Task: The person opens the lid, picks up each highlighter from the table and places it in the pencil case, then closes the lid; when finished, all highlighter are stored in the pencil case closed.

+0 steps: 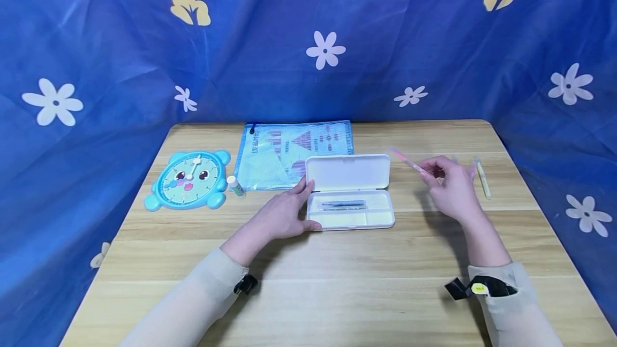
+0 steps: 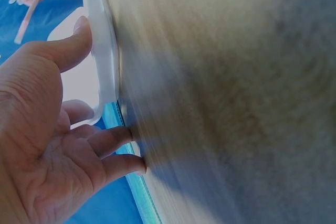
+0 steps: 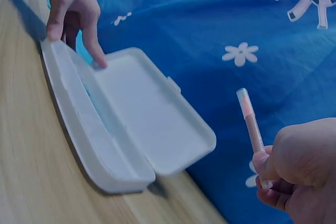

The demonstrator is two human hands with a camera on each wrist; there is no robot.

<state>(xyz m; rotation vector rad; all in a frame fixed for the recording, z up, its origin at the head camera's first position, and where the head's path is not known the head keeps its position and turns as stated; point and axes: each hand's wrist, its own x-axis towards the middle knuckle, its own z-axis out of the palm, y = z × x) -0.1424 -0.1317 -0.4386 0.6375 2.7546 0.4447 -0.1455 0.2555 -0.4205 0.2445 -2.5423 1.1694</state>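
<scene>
A white pencil case (image 1: 351, 220) lies with its lid (image 1: 348, 171) raised at the middle of the table. My left hand (image 1: 288, 212) holds its left end, thumb at the front corner and a finger by the lid. Inside, a slim clear pack with dark sticks (image 1: 343, 205) rests in the rear compartment. To the right of the case, my right hand (image 1: 450, 189) pinches a pink pen (image 3: 253, 129) with a clear cap, raised above the table. A pale yellow-green pen (image 1: 483, 180) lies beyond that hand, and something purplish beside it is mostly hidden.
A blue zip pouch (image 1: 270, 162) with printed shapes lies behind the case. At the left are a blue toy clock (image 1: 189, 181) and a small white-capped glue stick (image 1: 235, 185). Blue patterned cloth (image 1: 270, 58) hangs behind the wooden table (image 1: 347, 288).
</scene>
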